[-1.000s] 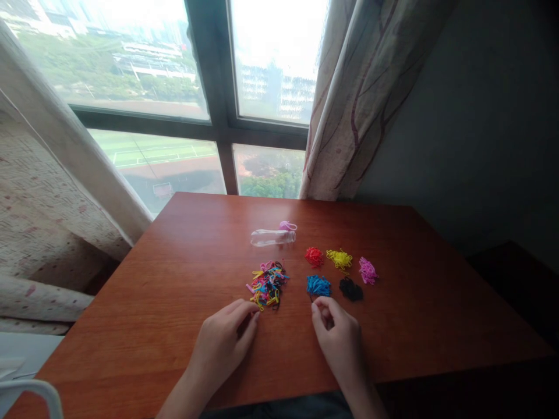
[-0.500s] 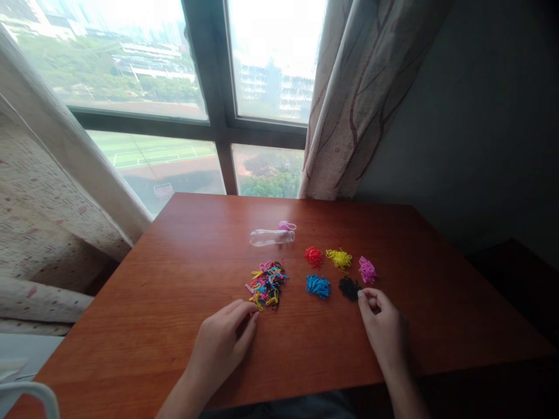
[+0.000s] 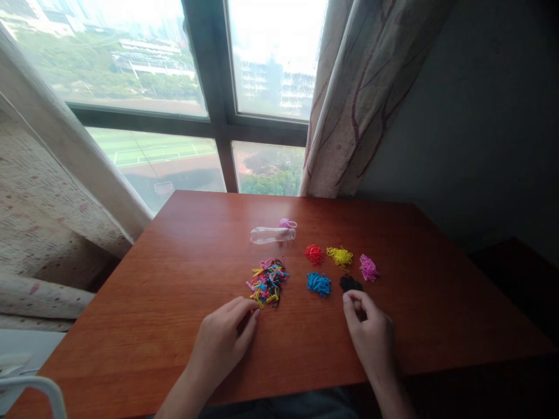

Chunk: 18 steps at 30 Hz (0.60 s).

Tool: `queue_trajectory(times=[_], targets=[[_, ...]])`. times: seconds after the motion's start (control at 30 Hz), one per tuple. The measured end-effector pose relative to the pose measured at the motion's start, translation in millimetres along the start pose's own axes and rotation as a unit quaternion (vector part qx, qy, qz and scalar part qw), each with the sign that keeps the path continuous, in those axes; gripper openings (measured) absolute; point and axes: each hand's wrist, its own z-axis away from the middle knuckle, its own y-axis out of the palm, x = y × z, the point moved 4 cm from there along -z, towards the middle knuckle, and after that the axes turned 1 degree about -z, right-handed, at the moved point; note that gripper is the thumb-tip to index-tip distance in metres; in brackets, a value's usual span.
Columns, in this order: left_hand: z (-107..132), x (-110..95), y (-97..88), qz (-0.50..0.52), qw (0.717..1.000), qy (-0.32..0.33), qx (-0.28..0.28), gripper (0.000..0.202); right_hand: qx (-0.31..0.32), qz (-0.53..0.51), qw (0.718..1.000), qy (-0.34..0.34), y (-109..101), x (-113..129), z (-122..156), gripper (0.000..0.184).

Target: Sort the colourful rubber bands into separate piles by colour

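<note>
I am sitting at a brown wooden table point(image 3: 174, 262) beside a window point(image 3: 144, 75). My left hand point(image 3: 225, 343) is resting on the table with its fingers point(image 3: 247, 308) loosely curled. Their tips are lying at the near edge of the mixed pile of small coloured rubber bands point(image 3: 267, 282). I cannot tell if they are pinching a band, because the thumb is hidden under the hand.

My right hand point(image 3: 371, 336) is lying to the right, well apart from the left one. Its thumb and forefinger are pressing together at the tips, just at the near side of the black pile point(image 3: 350, 283). The bands are too small, so I cannot tell if one is between these fingers.

The black pile is lying just beside the blue pile point(image 3: 318, 283). Behind them the red pile point(image 3: 314, 254), the yellow pile point(image 3: 339, 256) and the pink pile point(image 3: 368, 268) are lying in a row. A clear bottle point(image 3: 273, 234) is lying on its side behind the mixed pile, with a pink cap point(image 3: 287, 223) near its right end. A patterned curtain point(image 3: 362, 99) is hanging behind the table.
</note>
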Motion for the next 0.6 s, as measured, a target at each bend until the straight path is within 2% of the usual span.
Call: queue_trajectory(times=[0.13, 0.27, 0.4, 0.6], targets=[[-0.8, -0.7, -0.2, -0.004, 1.000, -0.003, 0.004, 0.015, 0.072, -0.032, 0.995, -0.066, 26.9, 25.6, 15.1, 0.033], [-1.2, -1.4, -1.3, -0.007, 1.000, -0.002, 0.006, 0.016, 0.122, -0.018, 0.984, -0.126, 47.5, 46.9, 25.5, 0.025], [-1.1, -1.5, -1.0, -0.016, 1.000, -0.002, -0.003, 0.016, 0.146, 0.007, 0.976, -0.163, 54.8, 60.8, 27.7, 0.020], [0.2, 2.3, -2.8, -0.073, 0.993, -0.057, -0.078, 0.022, 0.157, 0.019, 0.972, -0.175, 54.0, 65.6, 28.3, 0.018]])
